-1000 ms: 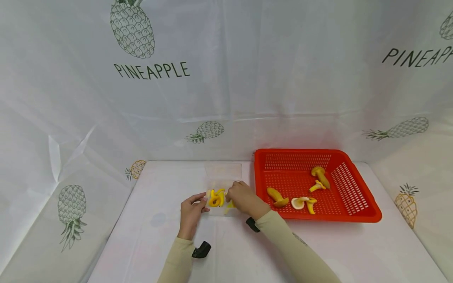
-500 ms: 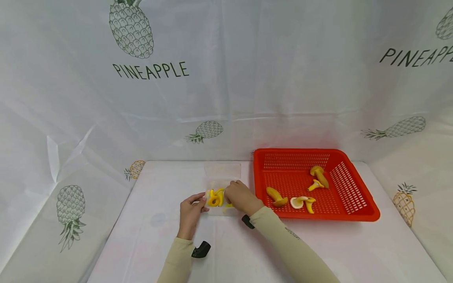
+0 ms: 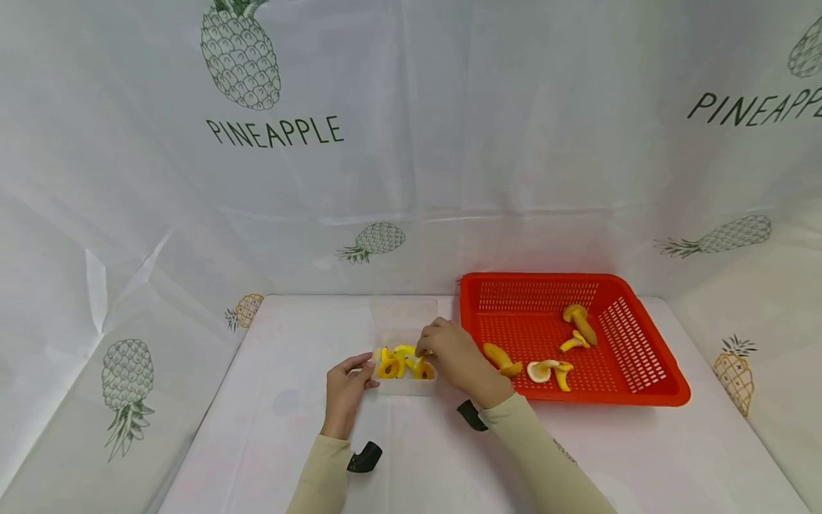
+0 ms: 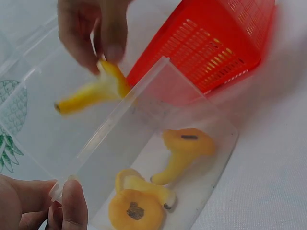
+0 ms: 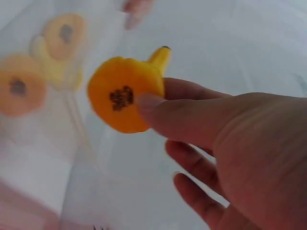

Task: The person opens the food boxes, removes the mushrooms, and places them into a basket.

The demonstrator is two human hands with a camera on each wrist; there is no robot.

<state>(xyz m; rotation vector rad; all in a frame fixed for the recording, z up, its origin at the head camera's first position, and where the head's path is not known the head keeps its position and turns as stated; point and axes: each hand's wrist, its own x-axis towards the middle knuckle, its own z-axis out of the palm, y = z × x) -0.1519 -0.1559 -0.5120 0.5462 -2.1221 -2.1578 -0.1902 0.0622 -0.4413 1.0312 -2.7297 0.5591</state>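
White sheeting [image 3: 437, 143] reads "PINEAPPLE"; left hand [image 3: 347, 391] pinches a clear box [image 3: 406, 387], right hand [image 3: 461, 359] 1 yellow mushroom [image 5: 120, 86].

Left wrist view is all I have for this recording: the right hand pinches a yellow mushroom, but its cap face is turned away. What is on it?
Observer: The right wrist view shows that the mushroom in the right hand has a dark patch on its orange cap face.

Operator: I see the red basket mostly from outside. What does it hold?

Observer: In the head view, several mushrooms lie inside the red basket.

Operator: For my notes, what sleeves does the person wear?

Observer: Long beige sleeves, seen on both arms in the head view.
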